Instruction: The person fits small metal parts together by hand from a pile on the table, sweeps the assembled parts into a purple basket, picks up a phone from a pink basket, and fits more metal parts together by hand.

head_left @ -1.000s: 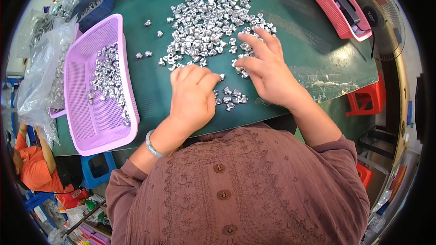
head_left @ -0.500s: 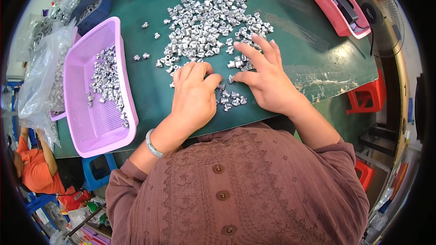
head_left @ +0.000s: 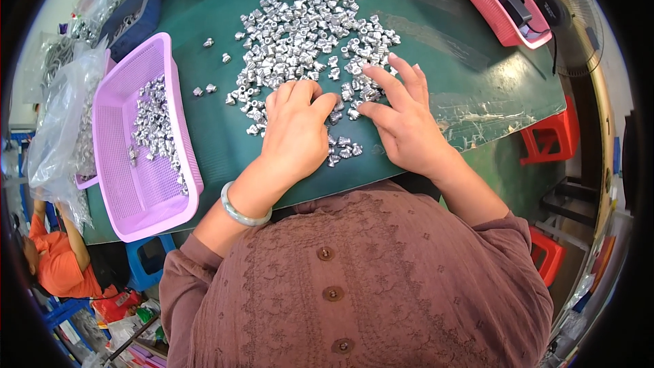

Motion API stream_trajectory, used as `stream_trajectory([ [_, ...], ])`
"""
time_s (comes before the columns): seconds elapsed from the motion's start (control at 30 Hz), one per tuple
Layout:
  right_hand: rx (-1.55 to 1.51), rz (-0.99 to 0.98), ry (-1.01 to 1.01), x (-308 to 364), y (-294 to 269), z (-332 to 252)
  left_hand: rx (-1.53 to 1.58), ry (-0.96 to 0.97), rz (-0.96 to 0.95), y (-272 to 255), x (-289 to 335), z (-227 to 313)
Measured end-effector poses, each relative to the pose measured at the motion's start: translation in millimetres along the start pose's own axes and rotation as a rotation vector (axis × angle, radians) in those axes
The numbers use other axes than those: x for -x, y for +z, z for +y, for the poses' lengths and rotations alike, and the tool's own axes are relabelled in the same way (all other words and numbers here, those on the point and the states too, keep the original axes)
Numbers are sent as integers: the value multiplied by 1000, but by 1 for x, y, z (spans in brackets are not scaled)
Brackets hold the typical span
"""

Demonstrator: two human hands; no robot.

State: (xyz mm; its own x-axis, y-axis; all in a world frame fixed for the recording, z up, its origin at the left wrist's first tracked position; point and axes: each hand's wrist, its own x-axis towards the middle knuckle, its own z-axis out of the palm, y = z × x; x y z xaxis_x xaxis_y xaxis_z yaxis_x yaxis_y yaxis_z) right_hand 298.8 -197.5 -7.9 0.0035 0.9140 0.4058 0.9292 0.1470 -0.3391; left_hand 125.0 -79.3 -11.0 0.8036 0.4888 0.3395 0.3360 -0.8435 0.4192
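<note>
A heap of small silvery ribbed metal fittings point(head_left: 300, 34) spreads over the green table. At its near edge, my left hand point(head_left: 296, 129) bends over the table with fingers curled together and their tips hidden; whatever is under them does not show. Several fittings lie beside its thumb. My right hand point(head_left: 409, 123) is open, fingers spread over the heap's right edge, its thumb close to one loose fitting point(head_left: 353, 114). Between the hands and the table edge sits a small separate cluster of fittings point(head_left: 344, 150). I wear a pale bangle point(head_left: 242, 208) on my left wrist.
A lilac basket point(head_left: 126, 194) partly filled with fittings stands left, beside plastic bags point(head_left: 58, 136) of parts and a dark blue bin point(head_left: 133, 24). At far right are a pink basket point(head_left: 477, 0) and red stool point(head_left: 552, 133). A person in orange point(head_left: 65, 262) is at lower left.
Both hands have shifted slightly away from me toward the heap. My left thumb has moved up and forward. The whole view has moved a little, so the table sits further left.
</note>
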Motion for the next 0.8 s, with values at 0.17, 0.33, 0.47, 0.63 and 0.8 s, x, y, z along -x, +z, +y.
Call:
stream_trajectory([
  [0.17,-69,-59,-45,4,-6,-1,62,10,-74,-4,8,0],
  [0.33,-58,42,2,2,-6,8,133,81,-83,-5,11,-1],
  [0.47,-41,36,1,3,-3,5,151,27,-22,-7,10,-7],
  [0.63,14,14,5,4,1,1,51,-57,100,-6,2,-7],
  [0.8,-13,-35,-15,3,-1,0,-36,-32,20,-3,1,-6],
])
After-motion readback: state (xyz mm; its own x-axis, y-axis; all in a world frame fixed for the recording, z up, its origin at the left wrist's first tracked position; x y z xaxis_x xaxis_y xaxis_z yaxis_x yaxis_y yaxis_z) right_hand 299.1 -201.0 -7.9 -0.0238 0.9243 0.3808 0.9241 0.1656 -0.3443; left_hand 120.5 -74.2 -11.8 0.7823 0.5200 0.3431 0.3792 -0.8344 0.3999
